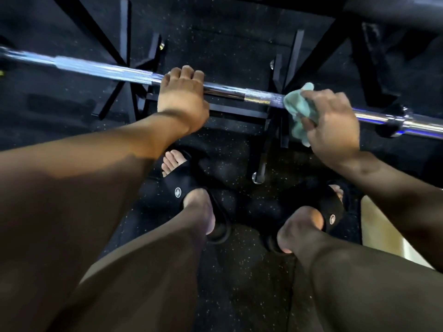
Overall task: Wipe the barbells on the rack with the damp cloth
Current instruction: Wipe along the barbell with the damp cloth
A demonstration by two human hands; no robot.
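— Where's the bar sitting?

— The barbell (103, 68) runs across in front of me from upper left to lower right, chrome, above the black rack frame (236, 110) and the speckled floor (239, 283).

— And your hands?

— My left hand (183, 98) is wrapped over the shaft near its middle, fingers curled round it. My right hand (332, 124) has its fingers closed on the damp cloth (300, 109), a bunched pale green rag, pressed against the bar to the right of the knurled stretch.

— How far apart are they?

— Well apart, with bare shaft between them. The sleeve collar (400, 118) lies just beyond my right hand. My feet, in black slides (178, 185), stand below the bar.
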